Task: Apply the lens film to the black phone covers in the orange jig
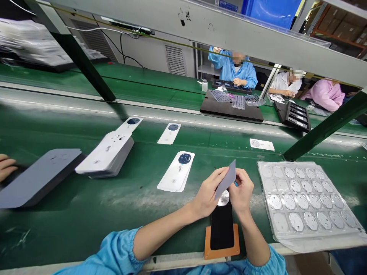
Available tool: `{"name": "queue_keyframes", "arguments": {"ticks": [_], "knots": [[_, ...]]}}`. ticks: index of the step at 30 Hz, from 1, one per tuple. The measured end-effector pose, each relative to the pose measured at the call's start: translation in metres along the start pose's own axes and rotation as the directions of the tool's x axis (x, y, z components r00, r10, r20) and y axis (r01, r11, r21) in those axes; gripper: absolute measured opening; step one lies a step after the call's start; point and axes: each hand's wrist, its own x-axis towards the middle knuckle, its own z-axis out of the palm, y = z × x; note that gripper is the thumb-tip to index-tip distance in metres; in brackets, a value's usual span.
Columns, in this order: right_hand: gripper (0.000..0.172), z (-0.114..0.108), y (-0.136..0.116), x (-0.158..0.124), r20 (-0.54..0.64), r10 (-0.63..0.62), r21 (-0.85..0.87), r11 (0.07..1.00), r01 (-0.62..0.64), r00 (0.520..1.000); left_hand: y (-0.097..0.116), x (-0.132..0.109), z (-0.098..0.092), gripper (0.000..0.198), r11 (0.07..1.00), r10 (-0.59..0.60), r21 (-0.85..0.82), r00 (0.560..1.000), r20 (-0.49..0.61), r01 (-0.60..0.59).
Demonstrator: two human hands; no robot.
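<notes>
a black panel lies in an orange jig at the desk's near edge. just beyond, the left hand and right hand both pinch a grey film in their fingers, over a silver disc. right, the tray looks nearly full; farther left, white sheets lie apparently finished.

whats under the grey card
Under the grey card, a silver disc at the top of a black panel on an orange holder. The left hand and right hand cover its top corners.

We find no legible text, label, brand or number; the markings on the white cards are too small to read.
</notes>
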Motion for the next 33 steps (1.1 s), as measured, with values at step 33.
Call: {"name": "queue_keyframes", "arguments": {"ticks": [33], "knots": [[0.022,-0.062,0.027,-0.059,0.604,-0.42,-0.422,0.553,0.718,0.678,-0.027,-0.078,-0.015,0.06,0.484,0.067,0.723,0.845,0.531,-0.493]]}}
